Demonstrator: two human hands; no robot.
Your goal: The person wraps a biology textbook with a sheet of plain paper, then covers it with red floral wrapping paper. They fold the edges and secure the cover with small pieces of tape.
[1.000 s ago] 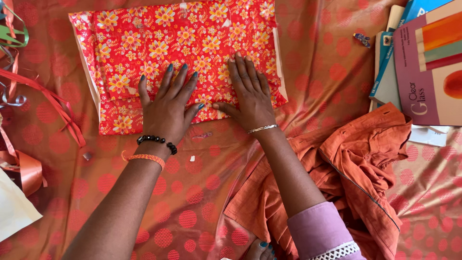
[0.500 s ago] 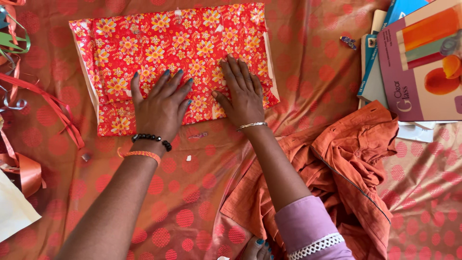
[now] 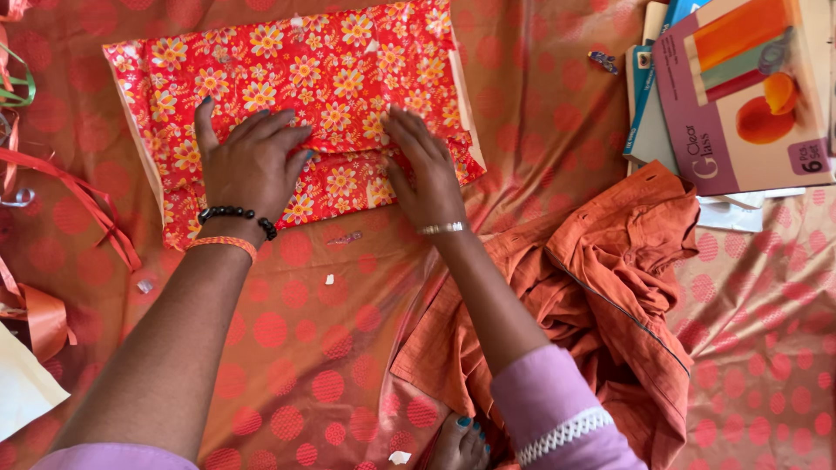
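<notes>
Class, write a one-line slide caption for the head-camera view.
Left hand and right hand press flat on a box wrapped in red floral paper, on a dotted orange cloth.

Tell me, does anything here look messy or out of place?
Mostly tidy. An orange garment lies crumpled beside the flat flowered parcel, and small paper scraps dot the cloth. Both hands, left and right, press the parcel.

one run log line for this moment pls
left hand flat on red floral paper-wrapped box | right hand pressing paper fold | orange shirt beside | polka-dot cloth underneath
</notes>
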